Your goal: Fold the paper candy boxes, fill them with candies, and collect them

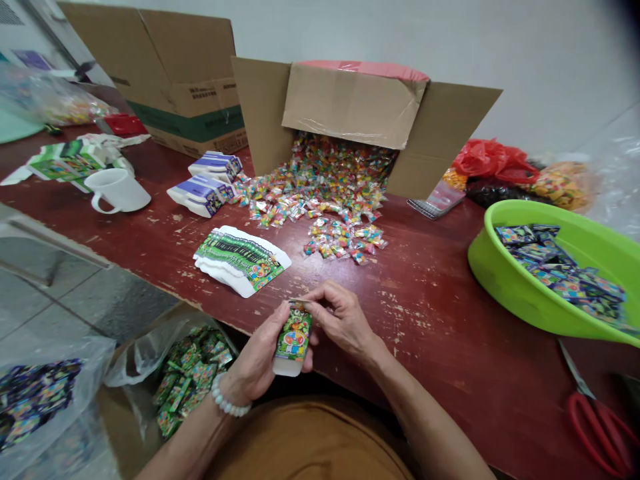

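Over the table's front edge, my left hand [261, 357] is closed around a small green candy box [294, 338] with a colourful printed front. The white flap at its lower end sticks out. My right hand [344, 319] pinches the box's upper end between thumb and fingers. Just beyond lies a fanned stack of flat green cartons [240, 259] with white flaps. Farther back, small clear packets of coloured candy [345, 239] spill from a cardboard box [353, 107] tipped on its side.
Purple-and-white cartons [203, 193] and a white mug [117, 191] stand left. A lime-green basin [480, 263] with dark packets and red-handled scissors [595, 420] are right. Below the table edge, a bag-lined box [120, 413] holds green packs [193, 373]. Another large carton [175, 80] stands behind.
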`<action>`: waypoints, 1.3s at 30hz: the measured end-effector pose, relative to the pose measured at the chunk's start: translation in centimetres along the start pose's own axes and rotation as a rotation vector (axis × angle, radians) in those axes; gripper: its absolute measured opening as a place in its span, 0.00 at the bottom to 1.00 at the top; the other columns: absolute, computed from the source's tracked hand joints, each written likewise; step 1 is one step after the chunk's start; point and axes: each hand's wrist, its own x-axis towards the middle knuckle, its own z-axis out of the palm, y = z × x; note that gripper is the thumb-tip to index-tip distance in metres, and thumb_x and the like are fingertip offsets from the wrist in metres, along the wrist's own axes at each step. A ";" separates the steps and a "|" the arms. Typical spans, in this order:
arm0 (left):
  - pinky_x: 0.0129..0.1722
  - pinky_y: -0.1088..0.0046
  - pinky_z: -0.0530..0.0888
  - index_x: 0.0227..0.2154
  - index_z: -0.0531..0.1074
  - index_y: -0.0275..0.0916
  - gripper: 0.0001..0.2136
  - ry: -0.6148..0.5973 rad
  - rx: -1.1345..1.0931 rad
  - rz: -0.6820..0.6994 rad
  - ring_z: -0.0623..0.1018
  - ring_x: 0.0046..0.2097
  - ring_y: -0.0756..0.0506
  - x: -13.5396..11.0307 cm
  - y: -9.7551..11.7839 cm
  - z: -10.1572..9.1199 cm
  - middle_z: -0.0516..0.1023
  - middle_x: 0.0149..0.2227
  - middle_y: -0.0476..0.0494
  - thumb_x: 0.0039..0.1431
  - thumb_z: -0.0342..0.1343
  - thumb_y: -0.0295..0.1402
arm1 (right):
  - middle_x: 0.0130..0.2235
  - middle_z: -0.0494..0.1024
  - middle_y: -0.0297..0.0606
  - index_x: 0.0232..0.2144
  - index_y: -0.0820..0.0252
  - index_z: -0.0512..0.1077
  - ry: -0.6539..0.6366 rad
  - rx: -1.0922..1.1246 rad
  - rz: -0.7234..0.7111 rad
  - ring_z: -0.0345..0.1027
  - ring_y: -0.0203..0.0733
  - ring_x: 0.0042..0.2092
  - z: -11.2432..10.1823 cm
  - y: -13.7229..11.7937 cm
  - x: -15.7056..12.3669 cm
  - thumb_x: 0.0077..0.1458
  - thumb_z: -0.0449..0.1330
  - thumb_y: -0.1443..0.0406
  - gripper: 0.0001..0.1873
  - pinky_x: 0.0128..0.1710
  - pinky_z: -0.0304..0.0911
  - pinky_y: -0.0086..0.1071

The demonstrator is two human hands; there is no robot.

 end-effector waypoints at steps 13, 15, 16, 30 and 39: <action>0.18 0.76 0.68 0.39 0.75 0.33 0.31 0.025 0.101 0.128 0.72 0.18 0.51 1.5 -0.8 0.7 0.77 0.25 0.43 0.61 0.42 0.59 | 0.25 0.76 0.32 0.31 0.61 0.73 -0.052 0.406 0.388 0.67 0.34 0.17 0.2 0.0 1.0 0.48 0.67 0.57 0.14 0.16 0.61 0.27; 0.20 0.76 0.68 0.38 0.75 0.33 0.31 0.006 0.141 0.153 0.72 0.18 0.51 1.6 -0.8 0.4 0.77 0.24 0.43 0.61 0.42 0.58 | 0.24 0.76 0.32 0.28 0.61 0.72 -0.008 0.465 0.437 0.66 0.34 0.17 0.2 -0.1 1.2 0.45 0.68 0.57 0.14 0.15 0.61 0.27; 0.20 0.76 0.68 0.38 0.76 0.33 0.31 0.004 0.158 0.161 0.72 0.18 0.50 1.6 -0.8 0.2 0.76 0.23 0.43 0.62 0.42 0.58 | 0.24 0.76 0.32 0.28 0.62 0.72 0.007 0.471 0.445 0.66 0.34 0.17 0.2 -0.1 1.3 0.44 0.69 0.57 0.14 0.15 0.61 0.27; 0.17 0.78 0.69 0.57 0.64 0.42 0.26 0.049 0.102 0.187 0.73 0.18 0.51 2.1 -1.2 0.1 0.77 0.28 0.49 0.62 0.49 0.52 | 0.38 0.76 0.38 0.34 0.55 0.74 -0.109 -0.116 -0.073 0.70 0.40 0.37 -0.6 1.5 0.5 0.60 0.59 0.60 0.07 0.39 0.66 0.34; 0.30 0.73 0.76 0.43 0.69 0.39 0.20 0.085 0.096 0.153 0.75 0.32 0.50 1.7 0.7 -1.4 0.78 0.40 0.46 0.50 0.68 0.38 | 0.52 0.75 0.48 0.46 0.57 0.75 0.311 -0.797 0.094 0.62 0.56 0.51 -9.1 8.6 5.5 0.53 0.61 0.65 0.16 0.50 0.58 0.47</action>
